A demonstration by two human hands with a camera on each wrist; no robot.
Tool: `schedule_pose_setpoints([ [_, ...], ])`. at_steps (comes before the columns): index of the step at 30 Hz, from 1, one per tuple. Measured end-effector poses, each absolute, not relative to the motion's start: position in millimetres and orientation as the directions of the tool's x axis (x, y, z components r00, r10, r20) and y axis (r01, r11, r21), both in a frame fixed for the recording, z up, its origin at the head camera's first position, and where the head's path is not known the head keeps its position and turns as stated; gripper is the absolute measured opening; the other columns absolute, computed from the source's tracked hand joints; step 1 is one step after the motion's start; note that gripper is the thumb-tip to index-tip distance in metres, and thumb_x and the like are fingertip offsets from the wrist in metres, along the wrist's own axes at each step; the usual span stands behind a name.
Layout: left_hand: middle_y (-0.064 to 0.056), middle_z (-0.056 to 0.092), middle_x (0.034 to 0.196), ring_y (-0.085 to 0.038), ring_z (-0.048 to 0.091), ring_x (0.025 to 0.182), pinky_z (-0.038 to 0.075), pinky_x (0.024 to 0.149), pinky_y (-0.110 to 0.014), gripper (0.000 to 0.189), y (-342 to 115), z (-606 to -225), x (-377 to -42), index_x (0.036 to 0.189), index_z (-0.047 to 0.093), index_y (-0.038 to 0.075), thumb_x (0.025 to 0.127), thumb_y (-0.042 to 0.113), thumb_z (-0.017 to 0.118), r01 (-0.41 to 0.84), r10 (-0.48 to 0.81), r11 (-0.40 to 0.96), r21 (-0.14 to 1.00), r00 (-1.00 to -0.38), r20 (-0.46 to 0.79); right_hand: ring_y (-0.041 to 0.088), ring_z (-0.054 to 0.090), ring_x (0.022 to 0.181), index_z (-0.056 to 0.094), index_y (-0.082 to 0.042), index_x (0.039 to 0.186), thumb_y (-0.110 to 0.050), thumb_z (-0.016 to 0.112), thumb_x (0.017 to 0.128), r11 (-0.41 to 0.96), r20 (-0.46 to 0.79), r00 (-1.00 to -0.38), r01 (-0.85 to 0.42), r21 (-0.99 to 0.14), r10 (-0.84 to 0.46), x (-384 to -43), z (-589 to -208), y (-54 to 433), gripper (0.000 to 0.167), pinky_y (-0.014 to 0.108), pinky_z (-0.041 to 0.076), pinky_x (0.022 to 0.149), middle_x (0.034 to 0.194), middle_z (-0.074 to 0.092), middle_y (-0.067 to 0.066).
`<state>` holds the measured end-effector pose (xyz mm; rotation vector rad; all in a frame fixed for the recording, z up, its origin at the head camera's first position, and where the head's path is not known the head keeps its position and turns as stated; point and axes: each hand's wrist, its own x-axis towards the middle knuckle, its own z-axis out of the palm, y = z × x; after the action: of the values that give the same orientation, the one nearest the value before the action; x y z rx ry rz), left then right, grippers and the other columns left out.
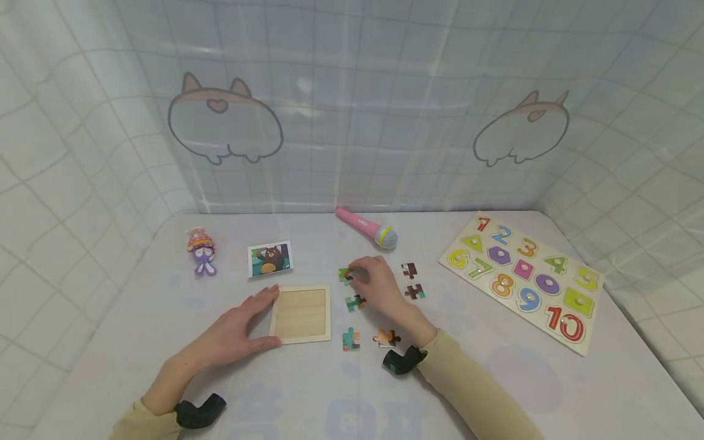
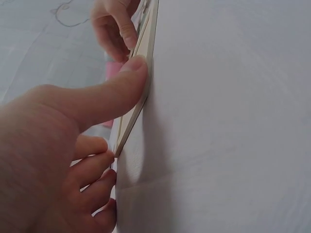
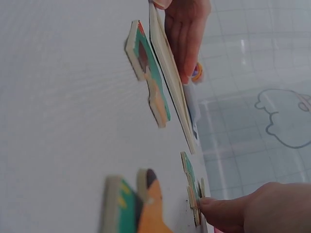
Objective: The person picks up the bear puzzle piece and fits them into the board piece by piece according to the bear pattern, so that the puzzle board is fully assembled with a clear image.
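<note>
A square wooden puzzle tray (image 1: 301, 289) lies in front of me, its bare inside showing. My left hand (image 1: 233, 333) rests along its left side, thumb on the near corner and the other fingers, fairly straight, by the far corner. Right of the tray, my right hand (image 1: 378, 287) pinches a green and brown jigsaw piece (image 1: 344, 275) between thumb and fingertip, low over the table. Just nearer lies another green piece (image 1: 352, 304), partly below the hand. A teal and orange piece (image 1: 351, 340) and an orange-brown piece (image 1: 387, 337) lie closer to me.
Two more pieces, one upper (image 1: 409, 270) and one lower (image 1: 415, 292), lie right of my right hand. Behind the tray is a bear picture card (image 1: 270, 259); a purple doll (image 1: 202, 252) stands left. A pink microphone (image 1: 365, 227) lies behind, a number board (image 1: 522, 278) at right.
</note>
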<state>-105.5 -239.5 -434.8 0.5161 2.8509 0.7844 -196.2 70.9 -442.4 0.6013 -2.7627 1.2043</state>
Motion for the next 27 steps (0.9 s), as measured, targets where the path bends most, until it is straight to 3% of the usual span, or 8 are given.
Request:
schedule_pose_setpoints([
  [11,-0.011,0.031,0.163,-0.044,0.032,0.145,0.031,0.112,-0.067,0.099,-239.8,-437.6,-106.4,0.158,0.032,0.018,0.079,0.063,0.073,0.25,0.343,0.804,0.539,-0.936,-0.078,0.023,0.056,0.105,0.071,-0.006,0.11,-0.012,0.075,0.089,0.628,0.25,-0.911,-0.408,-0.663,-0.327,-196.6,-443.7,71.8,0.022,0.041,0.049,0.093,0.11,0.071,0.006],
  [27,-0.01,0.029,0.164,-0.038,0.031,0.147,0.033,0.115,-0.059,0.097,-238.2,-437.6,-106.7,0.158,0.031,0.015,0.082,0.054,0.075,0.266,0.368,0.779,0.567,-0.927,-0.071,0.019,0.055,0.097,0.071,-0.006,0.106,-0.013,0.075,0.09,0.636,0.265,-0.904,-0.424,-0.645,-0.335,-196.0,-444.2,71.8,0.018,0.036,0.049,0.085,0.103,0.07,0.004],
])
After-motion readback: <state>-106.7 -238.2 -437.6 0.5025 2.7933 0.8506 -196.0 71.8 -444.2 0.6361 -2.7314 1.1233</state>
